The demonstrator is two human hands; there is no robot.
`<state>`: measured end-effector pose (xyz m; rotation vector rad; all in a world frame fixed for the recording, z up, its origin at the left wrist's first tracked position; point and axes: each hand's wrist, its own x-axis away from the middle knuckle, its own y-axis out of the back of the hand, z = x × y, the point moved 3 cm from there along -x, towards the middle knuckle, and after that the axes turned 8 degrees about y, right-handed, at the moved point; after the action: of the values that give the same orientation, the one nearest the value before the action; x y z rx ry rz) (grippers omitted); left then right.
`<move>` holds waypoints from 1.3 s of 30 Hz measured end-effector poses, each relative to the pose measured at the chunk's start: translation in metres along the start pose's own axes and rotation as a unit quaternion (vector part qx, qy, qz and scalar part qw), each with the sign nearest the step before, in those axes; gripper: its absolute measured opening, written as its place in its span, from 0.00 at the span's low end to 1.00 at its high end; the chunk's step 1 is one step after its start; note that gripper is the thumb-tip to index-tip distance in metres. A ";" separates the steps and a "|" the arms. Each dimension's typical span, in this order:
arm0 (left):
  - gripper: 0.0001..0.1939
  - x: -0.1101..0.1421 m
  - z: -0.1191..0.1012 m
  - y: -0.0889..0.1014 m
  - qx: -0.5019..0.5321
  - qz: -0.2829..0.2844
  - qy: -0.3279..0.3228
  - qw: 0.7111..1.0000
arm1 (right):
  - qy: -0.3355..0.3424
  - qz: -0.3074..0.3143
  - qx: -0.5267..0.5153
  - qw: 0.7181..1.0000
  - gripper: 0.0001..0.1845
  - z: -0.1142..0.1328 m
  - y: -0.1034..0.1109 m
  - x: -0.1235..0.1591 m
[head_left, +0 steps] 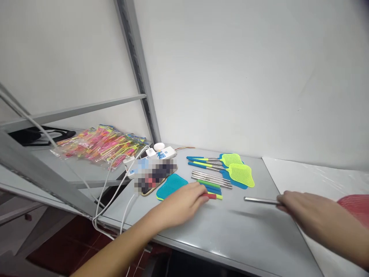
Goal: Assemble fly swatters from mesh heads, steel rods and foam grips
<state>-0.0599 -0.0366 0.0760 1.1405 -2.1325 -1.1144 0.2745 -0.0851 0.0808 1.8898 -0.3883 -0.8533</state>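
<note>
My left hand (184, 202) is closed on a red handle tube (211, 196) over the grey table. Beside it lie green, blue and yellow handle tubes (215, 189). My right hand (302, 209) grips a fly swatter by its bare metal rod (259, 200), which points left. The red mesh head (356, 206) shows past my wrist; the join between them is hidden. Behind the tubes is a row of metal rods (211, 179). Green and blue fly swatters (241, 174) with handles lie farther back. Left of my left hand are teal swatter heads (172, 186).
A blurred-out phone (158, 175) and a white power strip (167, 153) with cables lie at the left. Bagged colourful items (100, 144) are heaped beyond the grey metal frame (141, 69). A white sheet (288, 173) covers the right side.
</note>
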 end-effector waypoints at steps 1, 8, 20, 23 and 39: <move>0.13 -0.005 -0.005 -0.011 -0.051 -0.022 -0.021 0.998 | 0.024 0.022 0.001 0.999 0.12 0.010 -0.006 -0.004; 0.07 -0.027 -0.008 -0.059 -0.270 -0.094 -0.082 0.955 | 0.032 0.079 0.002 0.996 0.10 0.018 -0.041 -0.008; 0.07 -0.035 0.004 -0.057 -0.313 -0.110 -0.073 0.940 | 0.031 0.087 -0.034 0.995 0.07 0.016 -0.055 -0.005; 0.07 -0.036 0.006 -0.056 -0.318 -0.119 -0.076 0.937 | 0.035 0.072 -0.037 0.996 0.08 0.019 -0.050 -0.011; 0.13 -0.031 -0.007 -0.055 -0.302 -0.177 -0.117 0.930 | -0.285 -0.036 -0.269 0.919 0.12 -0.003 0.012 -0.031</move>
<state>-0.0128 -0.0315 0.0332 1.1424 -1.5661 -1.9844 0.2556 -0.0703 0.1046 1.1313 -0.3816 -1.4038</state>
